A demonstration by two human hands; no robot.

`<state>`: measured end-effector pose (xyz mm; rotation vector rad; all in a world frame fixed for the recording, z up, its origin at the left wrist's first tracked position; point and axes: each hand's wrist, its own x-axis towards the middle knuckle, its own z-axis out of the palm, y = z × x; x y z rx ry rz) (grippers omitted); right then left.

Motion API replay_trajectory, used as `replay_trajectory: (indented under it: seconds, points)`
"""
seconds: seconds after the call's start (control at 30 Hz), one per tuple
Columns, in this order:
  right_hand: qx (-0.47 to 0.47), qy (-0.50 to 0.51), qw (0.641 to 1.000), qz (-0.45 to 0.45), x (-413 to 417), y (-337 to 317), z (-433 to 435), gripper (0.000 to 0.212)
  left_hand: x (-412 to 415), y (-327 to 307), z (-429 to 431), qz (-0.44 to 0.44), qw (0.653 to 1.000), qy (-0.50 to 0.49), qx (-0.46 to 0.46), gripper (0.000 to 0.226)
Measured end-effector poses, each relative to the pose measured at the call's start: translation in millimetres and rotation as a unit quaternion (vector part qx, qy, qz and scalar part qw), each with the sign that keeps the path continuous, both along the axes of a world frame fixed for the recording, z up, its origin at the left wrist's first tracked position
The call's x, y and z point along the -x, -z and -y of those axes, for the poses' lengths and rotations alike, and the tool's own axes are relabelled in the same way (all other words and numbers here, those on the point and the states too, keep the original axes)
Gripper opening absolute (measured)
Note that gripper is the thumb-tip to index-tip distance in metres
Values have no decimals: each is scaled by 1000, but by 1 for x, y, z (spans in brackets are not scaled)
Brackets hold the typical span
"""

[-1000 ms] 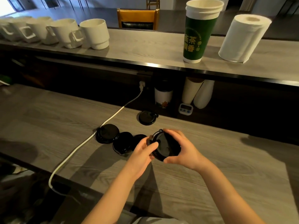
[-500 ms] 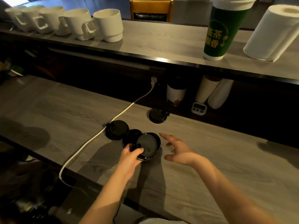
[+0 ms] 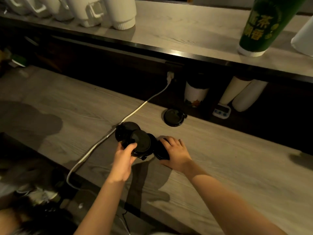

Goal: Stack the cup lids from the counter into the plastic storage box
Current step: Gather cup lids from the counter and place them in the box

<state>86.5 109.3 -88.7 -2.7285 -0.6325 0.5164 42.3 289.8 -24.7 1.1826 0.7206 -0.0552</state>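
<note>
Several black cup lids lie close together on the wooden counter [image 3: 220, 163]. My left hand [image 3: 124, 158] grips one black lid [image 3: 141, 143] by its near edge, holding it just above the cluster. Behind it lies another lid [image 3: 127, 128], partly covered. My right hand [image 3: 177, 152] lies over a third lid [image 3: 160, 152], fingers across its top and thumb at its near edge. A single lid [image 3: 173, 117] sits apart, farther back. No plastic storage box is in view.
A white cable [image 3: 101, 141] runs from a wall plug across the counter, past the lids and over the near edge. White mugs [image 3: 118, 12], a green paper cup [image 3: 260, 26] and a paper roll stand on the raised shelf. Below it are cups and a small timer [image 3: 221, 111].
The lid passed from both hands into my left hand alone, which carried it left over the cluster. My right hand let go, opened, then came down onto another lid.
</note>
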Motion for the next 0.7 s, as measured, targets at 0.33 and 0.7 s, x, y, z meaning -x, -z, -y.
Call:
replay_trajectory:
  seconds: [0.33, 0.7]
  points:
    - [-188, 160, 968, -32, 20, -31, 62, 87, 4, -11, 26, 0, 999, 45, 21, 47]
    - [-283, 306, 898, 141, 90, -91, 139, 84, 14, -42, 104, 40, 984, 162, 55, 59]
